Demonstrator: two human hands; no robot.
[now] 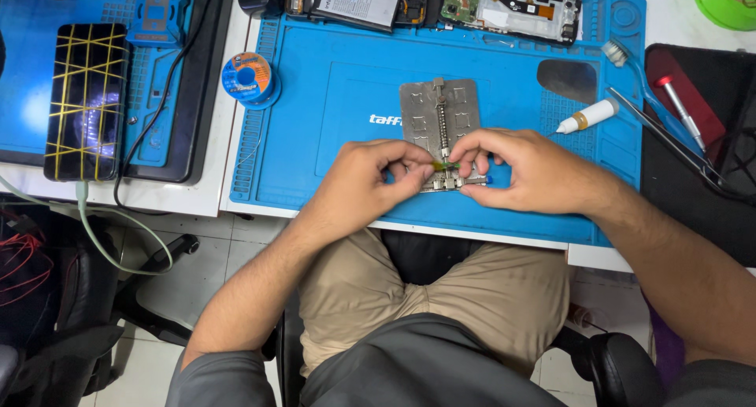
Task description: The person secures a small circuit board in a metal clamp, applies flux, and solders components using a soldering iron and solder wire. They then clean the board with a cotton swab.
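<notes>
A grey metal holder plate (438, 108) with a central slotted rail lies on the blue work mat (339, 155). My left hand (370, 175) and my right hand (524, 171) meet at the plate's near edge. Both pinch a small green part (446, 164) between fingertips over the plate's clamp. A blue bit shows under my right fingers. The part's exact shape is hidden by my fingers.
Two opened phones (354, 1) (512, 9) lie at the mat's far edge. A solder spool (247, 78) sits left, a small white glue tube (587, 116), a brush (630, 68) and tweezers (669, 143) right. A taped phone (87, 100) lies far left.
</notes>
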